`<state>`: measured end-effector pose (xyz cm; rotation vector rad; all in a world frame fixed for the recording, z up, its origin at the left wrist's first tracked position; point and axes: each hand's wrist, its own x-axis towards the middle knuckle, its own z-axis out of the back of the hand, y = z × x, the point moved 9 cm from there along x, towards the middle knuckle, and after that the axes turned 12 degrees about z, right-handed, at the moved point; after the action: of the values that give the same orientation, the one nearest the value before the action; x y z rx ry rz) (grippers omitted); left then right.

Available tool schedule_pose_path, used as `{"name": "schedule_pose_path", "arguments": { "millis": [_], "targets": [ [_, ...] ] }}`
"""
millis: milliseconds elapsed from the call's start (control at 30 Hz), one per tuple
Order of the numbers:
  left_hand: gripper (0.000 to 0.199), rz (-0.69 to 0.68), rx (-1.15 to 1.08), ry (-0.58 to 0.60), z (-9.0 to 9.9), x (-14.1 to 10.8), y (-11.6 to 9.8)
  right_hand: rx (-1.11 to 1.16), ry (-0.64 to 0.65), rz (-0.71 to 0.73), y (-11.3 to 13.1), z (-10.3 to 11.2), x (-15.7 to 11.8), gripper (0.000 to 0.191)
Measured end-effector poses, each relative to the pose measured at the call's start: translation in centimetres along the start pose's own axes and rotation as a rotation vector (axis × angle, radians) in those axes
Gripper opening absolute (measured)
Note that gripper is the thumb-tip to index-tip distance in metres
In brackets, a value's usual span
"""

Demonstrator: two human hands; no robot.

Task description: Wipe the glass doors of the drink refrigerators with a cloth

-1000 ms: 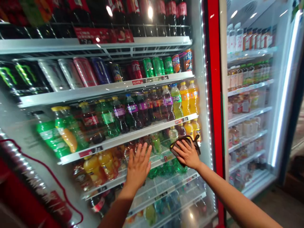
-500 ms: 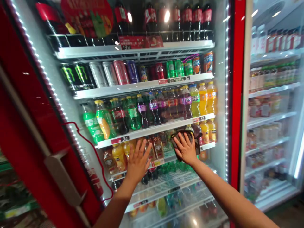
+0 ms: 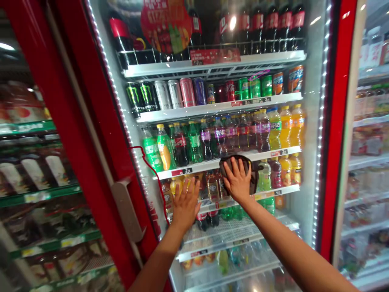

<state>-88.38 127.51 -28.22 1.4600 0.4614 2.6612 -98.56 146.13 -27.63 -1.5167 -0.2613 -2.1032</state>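
Observation:
A tall glass-fronted drinks fridge with a red frame [image 3: 342, 142] stands in front of me. My right hand [image 3: 238, 182] lies with fingers spread over a dark brown cloth [image 3: 254, 182], pressing it flat against the glass. The cloth overlaps the edge of the middle shelf [image 3: 209, 165]. My left hand [image 3: 186, 202] is open, fingers spread on the glass, lower and to the left, in front of juice bottles [image 3: 176, 186]. It holds nothing.
A grey door handle [image 3: 129, 211] projects at the left. Bottles and cans [image 3: 187, 92] fill several shelves behind the glass. A round red sticker [image 3: 165, 24] is near the top. Other stocked shelves flank the fridge on both sides.
The view has turned left, so the fridge sits farther right. My right hand and the cloth have moved left and slightly up across the glass. The left hand has also shifted left over it.

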Motion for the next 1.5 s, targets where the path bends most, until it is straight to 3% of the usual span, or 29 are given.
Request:
{"name": "schedule_pose_path", "arguments": {
  "millis": [100, 167, 233, 333, 400, 467, 600, 733, 800, 933, 1000, 1133, 1233, 1367, 1433, 1500],
  "targets": [
    [0.084, -0.001, 0.025, -0.002, 0.5, -0.9, 2.0, 0.115, 0.113, 0.325, 3.1, -0.5, -4.2, 0.064],
    [0.082, -0.002, 0.047, 0.008, 1.0, -1.5, 3.8, 0.137, 0.161, 0.413, 2.2, -0.5, -6.6, 0.060],
    [0.082, 0.005, 0.072, 0.026, 1.5, -2.1, 5.8, 0.081, 0.123, 0.276, -0.2, -0.1, -6.2, 0.057],
    [0.085, 0.048, 0.099, 0.040, 2.5, -2.6, 8.6, -0.017, -0.005, -0.118, -2.0, 0.9, -2.0, 0.061],
    [0.086, 0.082, 0.105, 0.033, 3.4, -2.9, 10.3, -0.025, -0.059, -0.252, 0.7, 1.0, 1.5, 0.066],
    [0.086, 0.101, 0.109, 0.018, 4.2, -3.4, 11.7, 0.009, -0.076, -0.209, 5.8, 0.7, 4.3, 0.068],
    [0.088, 0.117, 0.117, -0.009, 5.7, -4.9, 14.4, 0.128, -0.041, 0.101, 16.6, -0.2, 5.3, 0.069],
    [0.094, 0.166, 0.125, 0.008, 6.4, -6.4, 17.1, 0.207, 0.041, 0.447, 22.6, -0.5, 5.6, 0.066],
    [0.098, 0.186, 0.128, 0.014, 6.6, -6.7, 18.0, 0.216, 0.032, 0.498, 23.7, -0.1, 8.0, 0.064],
    [0.102, 0.212, 0.130, 0.004, 6.6, -7.1, 18.9, 0.212, -0.063, 0.293, 24.4, 0.7, 13.4, 0.067],
    [0.102, 0.214, 0.133, 0.003, 6.6, -7.5, 19.1, 0.218, -0.082, 0.280, 25.8, 0.5, 13.1, 0.068],
    [0.100, 0.228, 0.143, 0.017, 7.0, -8.9, 20.0, 0.254, -0.042, 0.627, 29.2, -0.6, 6.9, 0.060],
    [0.095, 0.213, 0.152, 0.014, 7.9, -9.8, 20.5, 0.277, -0.026, 0.708, 28.7, -0.9, 3.9, 0.055],
    [0.088, 0.277, 0.169, -0.031, 9.3, -10.2, 21.2, 0.293, -0.112, 0.507, 27.7, 0.9, 7.2, 0.050],
    [0.087, 0.311, 0.168, -0.029, 9.6, -10.2, 21.3, 0.307, -0.168, 0.500, 29.2, 2.3, 9.4, 0.051],
    [0.087, 0.336, 0.159, -0.011, 9.8, -10.3, 21.3, 0.332, -0.160, 0.585, 31.6, 2.7, 10.8, 0.053]
  ]
}}
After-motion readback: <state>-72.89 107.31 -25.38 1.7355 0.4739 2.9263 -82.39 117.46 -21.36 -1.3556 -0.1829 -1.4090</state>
